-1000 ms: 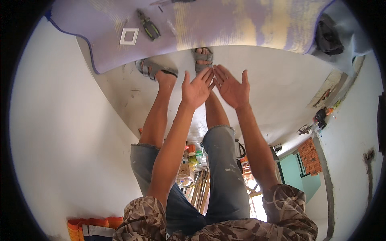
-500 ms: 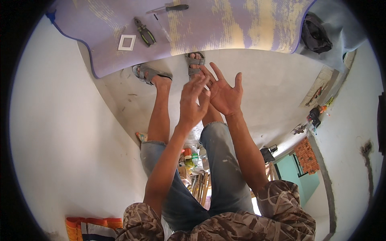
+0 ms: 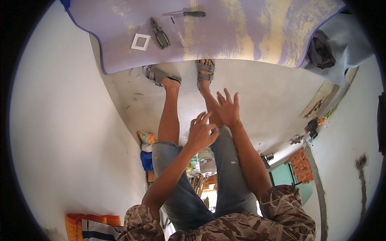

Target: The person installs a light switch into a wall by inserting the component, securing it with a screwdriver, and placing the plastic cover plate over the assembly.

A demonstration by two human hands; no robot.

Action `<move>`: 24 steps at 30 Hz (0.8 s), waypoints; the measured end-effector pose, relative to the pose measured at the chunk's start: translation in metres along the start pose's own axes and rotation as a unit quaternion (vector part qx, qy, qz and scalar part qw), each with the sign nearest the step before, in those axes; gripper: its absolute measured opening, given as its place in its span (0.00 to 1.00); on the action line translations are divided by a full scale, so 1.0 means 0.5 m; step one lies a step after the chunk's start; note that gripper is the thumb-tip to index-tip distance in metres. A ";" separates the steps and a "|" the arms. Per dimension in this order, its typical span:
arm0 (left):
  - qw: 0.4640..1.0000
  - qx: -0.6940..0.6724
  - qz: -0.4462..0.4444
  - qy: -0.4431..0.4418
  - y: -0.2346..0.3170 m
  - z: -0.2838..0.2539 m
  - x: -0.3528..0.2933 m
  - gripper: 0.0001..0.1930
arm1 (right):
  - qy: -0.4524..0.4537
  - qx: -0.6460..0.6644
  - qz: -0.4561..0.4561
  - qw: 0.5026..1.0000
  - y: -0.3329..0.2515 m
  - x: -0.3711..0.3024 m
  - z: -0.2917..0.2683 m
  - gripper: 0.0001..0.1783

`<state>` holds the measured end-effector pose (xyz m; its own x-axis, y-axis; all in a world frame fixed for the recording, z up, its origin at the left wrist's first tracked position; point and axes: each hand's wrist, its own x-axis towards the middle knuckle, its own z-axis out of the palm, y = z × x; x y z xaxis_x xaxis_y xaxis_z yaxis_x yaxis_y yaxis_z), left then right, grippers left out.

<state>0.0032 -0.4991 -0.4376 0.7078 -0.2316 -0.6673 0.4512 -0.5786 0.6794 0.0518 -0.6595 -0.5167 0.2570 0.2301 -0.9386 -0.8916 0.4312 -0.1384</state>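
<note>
Nearest the camera, the left hand (image 3: 201, 134) hangs over the knees of the grey denim shorts (image 3: 225, 176) with its fingers loosely curled and holding nothing, while the right hand (image 3: 228, 109) is spread wide just beyond it, fingers fanned and empty, the two hands close together but not touching. Further out, the feet in grey strapped sandals (image 3: 205, 70) stand on the pale floor at the edge of a purple-and-yellow woven mat (image 3: 249, 36). On it, well apart from both hands, lie a white square frame plate (image 3: 141, 41), green-handled pliers (image 3: 160, 38) and a black-handled screwdriver (image 3: 189, 13).
</note>
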 end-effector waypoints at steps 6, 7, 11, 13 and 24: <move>0.958 0.178 -0.223 -0.006 -0.205 -0.073 -0.100 0.35 | 0.051 -0.591 0.215 0.776 0.153 0.175 -0.270 0.51; 0.937 0.213 -0.277 -0.020 -0.223 -0.102 -0.099 0.43 | 0.004 -0.652 0.238 0.719 0.119 0.185 -0.225 0.50; 0.924 -0.028 -0.363 -0.119 -0.370 -0.088 -0.133 0.57 | 0.013 -0.755 0.138 0.641 0.009 0.210 -0.135 0.42; 0.926 -0.051 -0.354 -0.122 -0.438 -0.054 -0.120 0.61 | 0.067 -0.671 -0.034 0.738 -0.050 0.297 -0.070 0.23; 0.894 0.389 -0.164 -0.149 -0.453 0.062 0.105 0.28 | 0.155 -0.860 -0.381 0.304 -0.299 0.737 0.252 0.27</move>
<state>-0.0784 -0.4044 -0.6361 0.3787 -0.0806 -0.9220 0.0120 -0.9957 0.0920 0.3267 -0.5293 -0.8022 0.8225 0.4275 -0.3753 0.4373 -0.8971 -0.0634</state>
